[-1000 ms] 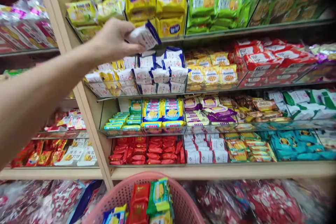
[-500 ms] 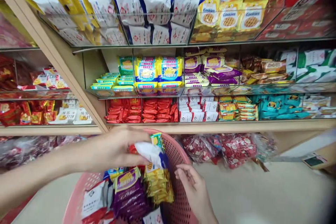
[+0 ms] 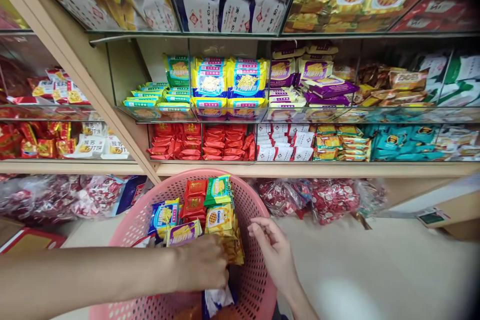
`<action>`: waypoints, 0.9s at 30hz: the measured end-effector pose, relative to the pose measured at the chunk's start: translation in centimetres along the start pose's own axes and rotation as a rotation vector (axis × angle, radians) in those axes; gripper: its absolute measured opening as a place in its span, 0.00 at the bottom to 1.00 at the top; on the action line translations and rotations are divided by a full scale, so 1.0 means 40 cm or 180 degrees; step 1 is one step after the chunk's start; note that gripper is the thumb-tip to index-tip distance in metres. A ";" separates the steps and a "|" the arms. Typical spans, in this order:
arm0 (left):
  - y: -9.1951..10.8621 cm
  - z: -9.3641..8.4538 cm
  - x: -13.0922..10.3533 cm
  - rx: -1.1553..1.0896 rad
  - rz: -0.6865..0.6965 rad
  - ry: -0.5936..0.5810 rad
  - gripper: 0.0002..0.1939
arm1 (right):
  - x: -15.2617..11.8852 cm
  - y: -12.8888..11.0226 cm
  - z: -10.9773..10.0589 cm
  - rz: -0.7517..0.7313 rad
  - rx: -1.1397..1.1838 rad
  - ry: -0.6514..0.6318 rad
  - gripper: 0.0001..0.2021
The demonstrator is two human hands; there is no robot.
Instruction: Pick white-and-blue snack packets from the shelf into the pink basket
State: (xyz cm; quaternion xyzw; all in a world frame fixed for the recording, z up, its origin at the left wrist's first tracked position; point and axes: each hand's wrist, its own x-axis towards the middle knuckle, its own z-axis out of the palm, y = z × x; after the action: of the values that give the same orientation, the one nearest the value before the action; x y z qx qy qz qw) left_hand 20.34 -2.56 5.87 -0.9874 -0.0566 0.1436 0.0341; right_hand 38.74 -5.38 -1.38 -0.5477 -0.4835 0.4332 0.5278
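Observation:
My left hand [image 3: 204,262] reaches down into a pink perforated basket [image 3: 257,272], closed on a white-and-blue snack packet [image 3: 218,300]; its fingertips are hidden. Around it in the basket lie a yellow stack of cookie packets [image 3: 221,220], a purple biscuit packet [image 3: 183,232] partly under my wrist, a blue-and-yellow packet [image 3: 164,216], red packets [image 3: 195,197] and a green packet [image 3: 218,190]. By the basket's right wall is my right hand [image 3: 275,252], empty, its fingers loosely curled and apart.
Wooden shelves with clear-fronted bins [image 3: 228,115] of sorted packets rise behind the basket. Under the bottom ledge [image 3: 337,169] lie plastic bags of red-wrapped goods [image 3: 333,200]. A red box [image 3: 32,241] sits on the floor at left; a dark-screened device [image 3: 433,216] lies at right.
My left hand has lowered the white-and-blue packet toward the near part of the basket, uncovering the red and green packets. My right hand has barely moved. The view has tilted down.

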 end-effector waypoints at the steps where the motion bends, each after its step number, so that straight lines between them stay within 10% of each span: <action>1: 0.010 0.004 0.008 0.0013 0.0030 0.0012 0.04 | 0.000 0.001 0.000 -0.0005 0.0006 0.0009 0.14; 14: 0.092 0.203 0.103 -0.0051 -0.0058 -0.0386 0.07 | 0.001 0.015 -0.003 0.0009 0.0058 -0.0037 0.14; 27: 0.039 0.189 0.135 -0.0122 0.0042 -0.0113 0.07 | 0.001 0.006 -0.003 -0.0040 0.0021 -0.0003 0.13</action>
State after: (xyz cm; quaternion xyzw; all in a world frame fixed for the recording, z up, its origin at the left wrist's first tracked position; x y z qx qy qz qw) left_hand 23.45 -3.07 -3.01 -0.9855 -0.0534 0.1603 0.0133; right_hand 38.90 -5.37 -1.59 -0.5427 -0.4857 0.4318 0.5321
